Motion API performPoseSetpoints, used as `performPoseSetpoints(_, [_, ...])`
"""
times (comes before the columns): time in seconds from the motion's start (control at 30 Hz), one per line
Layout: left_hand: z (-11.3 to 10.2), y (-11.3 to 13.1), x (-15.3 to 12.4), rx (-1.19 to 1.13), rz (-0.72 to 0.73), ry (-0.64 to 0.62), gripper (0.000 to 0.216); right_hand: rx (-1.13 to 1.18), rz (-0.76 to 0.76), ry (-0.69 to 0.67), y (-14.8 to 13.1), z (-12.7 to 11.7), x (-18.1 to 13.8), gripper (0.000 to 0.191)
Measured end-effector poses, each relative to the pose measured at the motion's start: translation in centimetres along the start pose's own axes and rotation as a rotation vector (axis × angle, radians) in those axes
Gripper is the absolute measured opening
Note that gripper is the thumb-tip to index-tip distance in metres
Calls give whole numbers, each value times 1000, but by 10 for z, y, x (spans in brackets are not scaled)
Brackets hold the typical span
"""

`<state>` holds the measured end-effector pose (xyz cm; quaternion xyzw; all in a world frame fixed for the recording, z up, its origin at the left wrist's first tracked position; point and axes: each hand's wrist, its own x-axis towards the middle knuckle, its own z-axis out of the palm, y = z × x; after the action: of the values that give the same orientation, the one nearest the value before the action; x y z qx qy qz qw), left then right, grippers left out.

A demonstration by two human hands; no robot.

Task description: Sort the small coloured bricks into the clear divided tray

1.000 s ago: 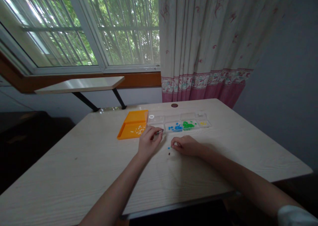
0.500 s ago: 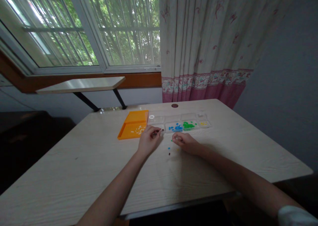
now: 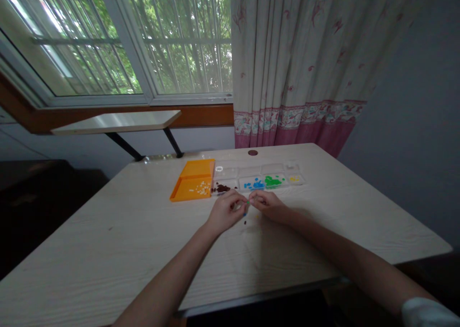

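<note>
My left hand is closed in a pinch, its fingertips meeting those of my right hand above the table. A tiny green bead shows at the right fingertips, between the two hands. Whatever the left fingers pinch is too small to make out. Just below the left fingers is a small blue bead, and a dark brown bead lies nearer me. A faint yellow bead sits under my right hand.
Behind the hands stands a clear divided case with brown beads, blue beads, green beads and yellow beads in separate compartments. An open orange box with white beads stands left. A raised shelf is at the back left.
My left hand has moved right and toward me, from the brown bead compartment to my right fingertips. The brown beads are now uncovered. The right hand has hardly moved.
</note>
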<state>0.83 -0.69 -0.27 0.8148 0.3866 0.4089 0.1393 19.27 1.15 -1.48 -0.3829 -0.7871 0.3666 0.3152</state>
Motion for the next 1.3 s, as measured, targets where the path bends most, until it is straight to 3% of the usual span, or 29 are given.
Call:
performPoseSetpoints(0.23, [0,1,0,-24,-34,15,9,-298,-87,120,-5,-4,-3,16])
performPoseSetpoints(0.47, [0,0,0,-23,-32,-14,10,-455,-239,263,-6,-3,-3,15])
performPoseSetpoints(0.63, [-8,-4,1,89,-41,-196,13,-492,-369,525,-10,-24,-3,23])
performPoseSetpoints(0.77, [-14,-9,0,191,-55,-365,15,-531,-285,679,-7,-43,-5,28])
performPoseSetpoints(0.87, [-15,-10,-1,202,-51,-421,16,-548,-251,687,-4,-46,-5,31])
performPoseSetpoints(1.3, [-18,-6,-2,146,7,-444,17,-569,-298,641,-4,-43,-5,33])
